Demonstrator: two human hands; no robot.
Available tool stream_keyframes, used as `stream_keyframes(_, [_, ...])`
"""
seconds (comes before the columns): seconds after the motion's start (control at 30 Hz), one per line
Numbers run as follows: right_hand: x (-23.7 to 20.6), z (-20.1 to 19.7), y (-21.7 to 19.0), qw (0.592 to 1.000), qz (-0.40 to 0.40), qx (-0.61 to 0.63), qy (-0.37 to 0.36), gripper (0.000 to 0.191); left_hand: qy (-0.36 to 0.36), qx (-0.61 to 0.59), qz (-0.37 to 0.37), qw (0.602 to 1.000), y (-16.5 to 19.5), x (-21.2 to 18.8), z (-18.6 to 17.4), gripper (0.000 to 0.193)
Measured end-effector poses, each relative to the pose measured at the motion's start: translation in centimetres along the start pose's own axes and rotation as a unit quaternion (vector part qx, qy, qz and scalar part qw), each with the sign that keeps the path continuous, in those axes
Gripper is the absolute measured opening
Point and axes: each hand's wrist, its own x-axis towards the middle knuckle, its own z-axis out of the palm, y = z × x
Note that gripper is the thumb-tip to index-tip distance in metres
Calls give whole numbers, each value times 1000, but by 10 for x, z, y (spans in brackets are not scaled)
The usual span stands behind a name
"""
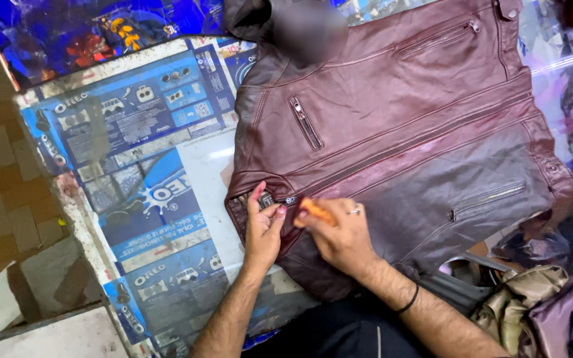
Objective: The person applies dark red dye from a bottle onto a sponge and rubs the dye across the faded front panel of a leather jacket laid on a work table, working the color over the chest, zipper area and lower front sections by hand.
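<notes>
Maroon leather jacket [406, 126] lies flat, front up, spread across the desk [147, 172]; smooth, slightly glossy hide with raised seam lines running diagonally. Lower panel looks duller and greyer than the upper chest. Three metal-toothed zip pockets visible: a short one on the chest near the collar side, a long one at the top, another on the lower panel. Snap tab at the hem edge on the far right. Left hand [263, 225] sits at the jacket's near edge, fingers curled and pinching the leather by a small dark tag [268, 199], thumb up. Right hand [339, 232] just beside it, closed around a small orange object [314, 211], pressed on the leather; can't tell what that object is. Ring on one finger, thin black band [408, 299] on the right wrist. Desk top is covered in flat printed blue-and-white packaging sheet, worn and scuffed, edges chipped. Crumpled olive and purple fabric pile [538, 305] lower right, well apart from the hands. Brick-pattern floor [1, 179] on the left.
</notes>
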Motion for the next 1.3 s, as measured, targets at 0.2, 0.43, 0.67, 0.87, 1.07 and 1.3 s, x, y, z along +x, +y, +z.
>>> stream_keyframes(0.2, [6,3,1,996,78,-3,38,28,22,-46,-79,996,3,-2,-9,62])
stream_keyframes(0.43, [-6,-4,10,983,160,-68,62,29,-14,46,-45,998,5,-5,-11,74])
stream_keyframes(0.67, [-8,-13,23,995,94,-12,25,35,-43,28,-76,996,15,-5,-7,90])
stream_keyframes(0.87, [-8,-11,19,989,128,-15,74,38,-90,19,-81,992,31,-9,-2,97])
stream_keyframes(1.07, [-1,-12,15,993,101,-58,20,35,-76,165,-91,979,36,-10,-2,93])
stream_keyframes(1.3, [-3,-11,11,998,46,-7,30,36,-5,145,-13,989,18,-15,6,62])
